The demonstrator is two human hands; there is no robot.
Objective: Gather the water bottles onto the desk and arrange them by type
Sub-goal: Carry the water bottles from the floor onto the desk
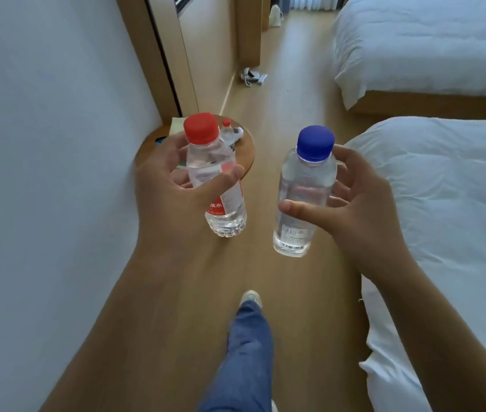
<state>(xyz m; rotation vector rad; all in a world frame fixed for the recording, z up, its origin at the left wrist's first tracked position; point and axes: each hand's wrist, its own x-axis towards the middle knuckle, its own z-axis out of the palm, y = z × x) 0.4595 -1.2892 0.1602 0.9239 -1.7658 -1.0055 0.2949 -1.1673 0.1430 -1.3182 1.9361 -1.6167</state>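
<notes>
Left hand (173,176) gripping clear plastic red-capped bottle (215,179), right hand (351,197) gripping clear plastic blue-capped bottle (304,191), both upright above wooden floor (289,114)

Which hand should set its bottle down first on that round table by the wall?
Probably left. The left hand holds the red-capped bottle right over the round table; the right hand holds the blue-capped bottle nearer the bed.

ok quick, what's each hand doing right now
Left hand: fingers curled round the red-capped water bottle, held upright in the air.
Right hand: fingers curled round the blue-capped water bottle, also upright.
</notes>
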